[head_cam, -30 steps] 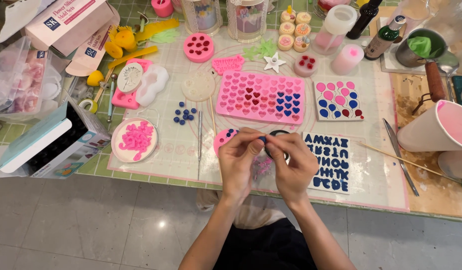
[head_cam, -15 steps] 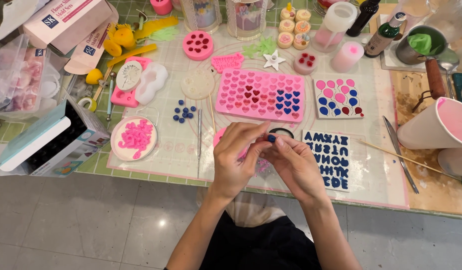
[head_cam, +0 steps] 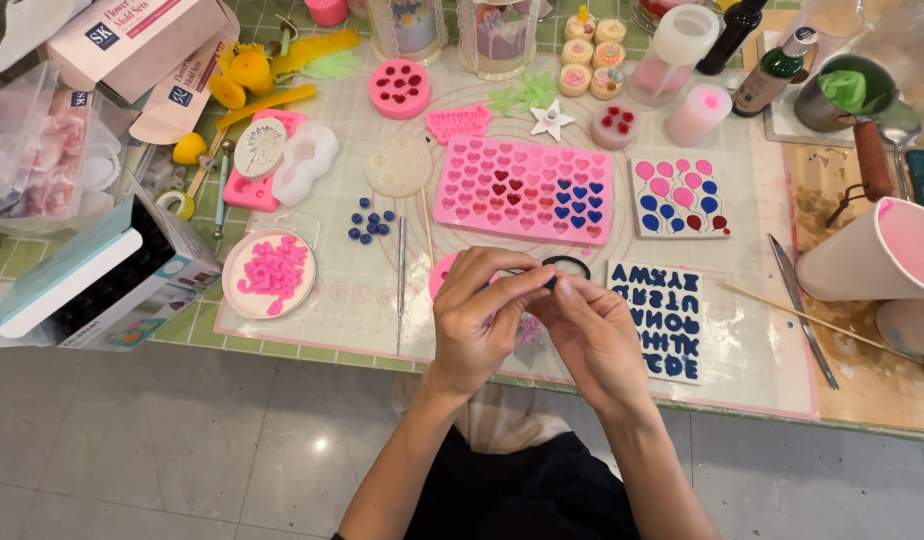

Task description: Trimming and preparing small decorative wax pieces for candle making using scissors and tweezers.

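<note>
Green craft table | pink-white boxes top-left | left hand, right hand — both grips pinching small blue piece

Left hand, right hand together, fingertips pinched, forearms angled inward.

Lying flat at the middle of the counter, a pink heart-shaped mould tray with a few red and blue cavities, and just to its right a white balloon mould and, below that, a letter mould filled in blue. Sitting to the left, a round dish of pink shapes, loose blue beads and a thin metal tool. Standing at the right edge, a tilted white cup with pink inside, beside a wooden skewer.
</note>
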